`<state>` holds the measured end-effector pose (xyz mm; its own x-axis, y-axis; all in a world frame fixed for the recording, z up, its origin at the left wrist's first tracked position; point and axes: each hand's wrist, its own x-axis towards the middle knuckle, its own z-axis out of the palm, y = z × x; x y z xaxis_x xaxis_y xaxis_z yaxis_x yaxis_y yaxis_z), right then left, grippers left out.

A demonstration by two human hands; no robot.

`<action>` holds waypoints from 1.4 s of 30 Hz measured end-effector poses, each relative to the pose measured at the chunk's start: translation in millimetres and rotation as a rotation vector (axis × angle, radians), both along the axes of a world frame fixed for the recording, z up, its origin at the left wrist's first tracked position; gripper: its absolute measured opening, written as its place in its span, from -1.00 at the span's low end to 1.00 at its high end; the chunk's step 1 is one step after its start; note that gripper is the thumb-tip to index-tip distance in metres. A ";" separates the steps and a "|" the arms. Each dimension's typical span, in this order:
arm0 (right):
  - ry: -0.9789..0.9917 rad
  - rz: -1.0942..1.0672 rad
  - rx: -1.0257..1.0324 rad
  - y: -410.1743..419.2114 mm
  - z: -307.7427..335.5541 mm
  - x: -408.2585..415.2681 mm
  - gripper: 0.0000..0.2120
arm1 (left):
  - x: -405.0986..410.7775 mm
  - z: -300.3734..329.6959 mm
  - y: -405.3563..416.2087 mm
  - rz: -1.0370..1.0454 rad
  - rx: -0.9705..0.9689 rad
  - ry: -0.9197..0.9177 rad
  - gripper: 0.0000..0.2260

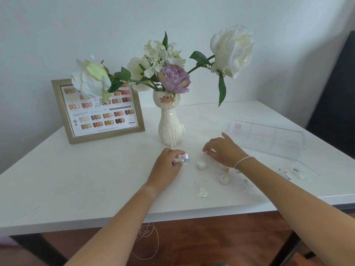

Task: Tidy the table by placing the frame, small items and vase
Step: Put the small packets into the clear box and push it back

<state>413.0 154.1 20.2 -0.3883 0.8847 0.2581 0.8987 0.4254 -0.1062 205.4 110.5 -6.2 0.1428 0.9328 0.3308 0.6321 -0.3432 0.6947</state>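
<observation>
On the white table [76,179]: one frame [98,112], one cat vase [171,121], one clear tray [269,139].
Left hand [167,166] pinches a shiny packet [186,158]; right hand [222,148] hovers with fingers curled, grip unclear; about five small items [201,164] lie between and near both.

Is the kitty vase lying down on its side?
No, the cat vase stands upright on the white table, with flowers sticking out of its top, beside the picture frame.

White petals are hiding the frame's [98,110] top chart rows; the right hand [223,150] is covering whatever its fingertips touch; the small clear packets [201,192] are showing too blurred to identify.
</observation>
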 end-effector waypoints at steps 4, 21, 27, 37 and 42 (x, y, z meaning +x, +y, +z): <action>0.043 0.022 0.102 -2.8 2.9 1.4 -0.76 | -0.1 3.0 -1.5 0.038 0.012 -0.063 -0.79; 1.005 -0.396 -0.065 17.3 57.8 82.2 -0.76 | 3.5 18.3 5.1 0.002 -0.010 -0.395 -0.74; 1.017 -0.422 -0.161 33.4 64.6 95.5 -0.65 | 30.7 41.4 25.0 -0.060 -0.030 -0.424 -0.66; 0.922 -0.429 -0.036 45.5 58.0 95.7 -0.92 | 88.2 60.1 62.2 -0.201 -0.077 -0.414 -0.79; 0.774 -0.464 -0.075 52.5 48.2 95.3 -0.90 | 105.9 67.9 80.5 -0.221 -0.078 -0.384 -0.80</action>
